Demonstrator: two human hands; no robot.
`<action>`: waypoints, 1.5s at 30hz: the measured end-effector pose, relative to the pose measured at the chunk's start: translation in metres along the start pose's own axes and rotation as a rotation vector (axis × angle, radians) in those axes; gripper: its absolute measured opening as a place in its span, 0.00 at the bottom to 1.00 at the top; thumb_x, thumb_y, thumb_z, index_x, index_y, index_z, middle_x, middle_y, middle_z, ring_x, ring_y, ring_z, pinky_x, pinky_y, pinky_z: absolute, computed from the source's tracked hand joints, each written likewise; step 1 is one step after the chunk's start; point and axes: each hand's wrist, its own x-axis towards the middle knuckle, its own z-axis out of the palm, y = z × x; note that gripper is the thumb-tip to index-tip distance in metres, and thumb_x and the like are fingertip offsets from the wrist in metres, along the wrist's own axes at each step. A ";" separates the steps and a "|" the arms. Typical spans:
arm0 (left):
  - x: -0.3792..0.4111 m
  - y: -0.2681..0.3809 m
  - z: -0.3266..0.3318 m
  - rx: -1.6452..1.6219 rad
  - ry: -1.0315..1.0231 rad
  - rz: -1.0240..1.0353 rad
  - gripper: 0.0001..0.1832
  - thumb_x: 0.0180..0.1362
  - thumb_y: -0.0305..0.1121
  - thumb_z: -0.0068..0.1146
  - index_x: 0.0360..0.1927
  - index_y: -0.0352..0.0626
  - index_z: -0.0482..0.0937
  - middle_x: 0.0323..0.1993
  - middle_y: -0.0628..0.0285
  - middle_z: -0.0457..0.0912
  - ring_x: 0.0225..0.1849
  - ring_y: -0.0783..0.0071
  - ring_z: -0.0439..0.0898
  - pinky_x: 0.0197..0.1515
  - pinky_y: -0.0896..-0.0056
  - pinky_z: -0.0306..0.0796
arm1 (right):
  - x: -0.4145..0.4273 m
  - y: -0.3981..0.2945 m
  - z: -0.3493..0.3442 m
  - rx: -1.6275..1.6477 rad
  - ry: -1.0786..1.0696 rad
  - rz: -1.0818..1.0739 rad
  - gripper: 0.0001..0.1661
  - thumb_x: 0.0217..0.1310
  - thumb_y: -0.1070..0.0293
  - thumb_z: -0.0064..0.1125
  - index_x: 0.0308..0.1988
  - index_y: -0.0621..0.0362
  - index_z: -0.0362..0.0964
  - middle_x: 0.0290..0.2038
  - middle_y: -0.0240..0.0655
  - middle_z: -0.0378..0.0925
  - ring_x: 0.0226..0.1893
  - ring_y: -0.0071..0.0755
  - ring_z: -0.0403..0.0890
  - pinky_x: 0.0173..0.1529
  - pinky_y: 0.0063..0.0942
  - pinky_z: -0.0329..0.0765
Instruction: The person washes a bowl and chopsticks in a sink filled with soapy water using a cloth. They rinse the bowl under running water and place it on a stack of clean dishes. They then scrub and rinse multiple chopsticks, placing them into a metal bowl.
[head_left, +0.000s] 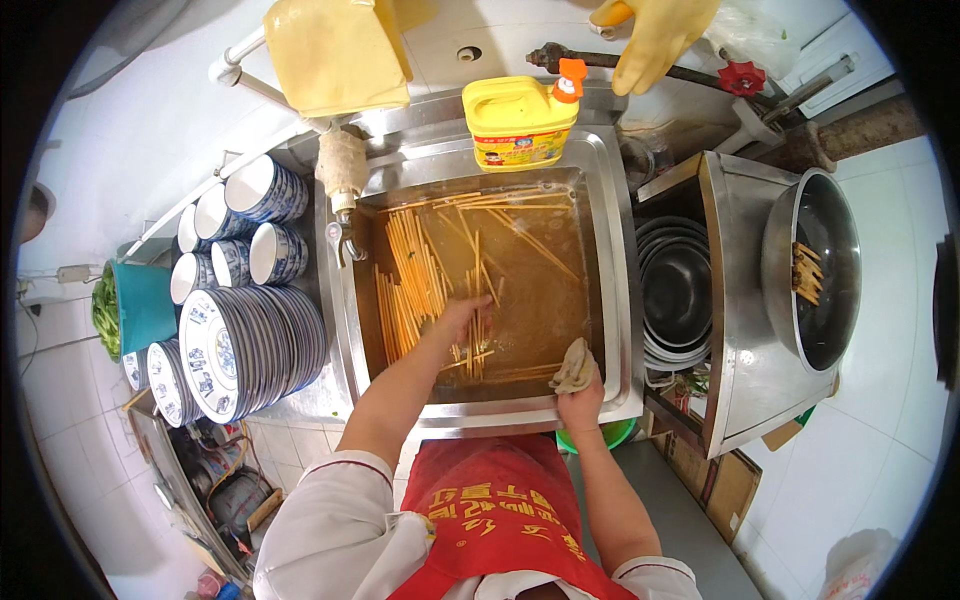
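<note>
Murky brownish water fills a stainless steel sink (622, 300) in front of me. Many wooden chopsticks (412, 255) float in it, most of them bunched at the left side. My left hand (469, 319) is partly under the water, among a smaller group of chopsticks near the middle; whether its fingers are closed on any is hidden. At the sink's right front edge my right hand (581, 397) holds a crumpled, wet-looking light cloth (576, 367). A yellow detergent jug (521, 124) with an orange pump top stands on the back rim.
Stacked patterned plates (247, 352) and bowls (266, 187) fill the left counter. A faucet (345, 225) reaches over the sink's left edge. At right are nested dark bowls (675, 300) and a metal basin (780, 270). Yellow rubber gloves (667, 37) hang behind.
</note>
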 end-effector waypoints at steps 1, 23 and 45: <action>0.003 0.002 0.000 0.016 -0.005 0.052 0.12 0.56 0.29 0.59 0.42 0.37 0.71 0.24 0.60 0.76 0.24 0.67 0.76 0.27 0.60 0.75 | -0.001 0.002 0.001 -0.016 -0.020 -0.004 0.22 0.47 0.71 0.60 0.45 0.63 0.67 0.37 0.48 0.73 0.40 0.59 0.75 0.42 0.45 0.73; -0.140 0.035 0.096 0.348 -0.366 0.976 0.07 0.54 0.17 0.55 0.29 0.43 0.75 0.43 0.62 0.78 0.51 0.69 0.74 0.53 0.70 0.66 | 0.053 -0.067 0.039 1.659 -0.441 1.061 0.19 0.65 0.60 0.48 0.53 0.56 0.65 0.48 0.34 0.75 0.48 0.39 0.77 0.53 0.38 0.73; -0.272 0.056 0.020 0.709 -0.279 0.626 0.04 0.65 0.30 0.45 0.39 0.40 0.67 0.23 0.62 0.77 0.24 0.74 0.79 0.20 0.75 0.68 | 0.106 -0.231 0.055 1.512 -0.374 0.399 0.23 0.57 0.66 0.63 0.50 0.60 0.66 0.41 0.34 0.75 0.39 0.31 0.78 0.42 0.31 0.77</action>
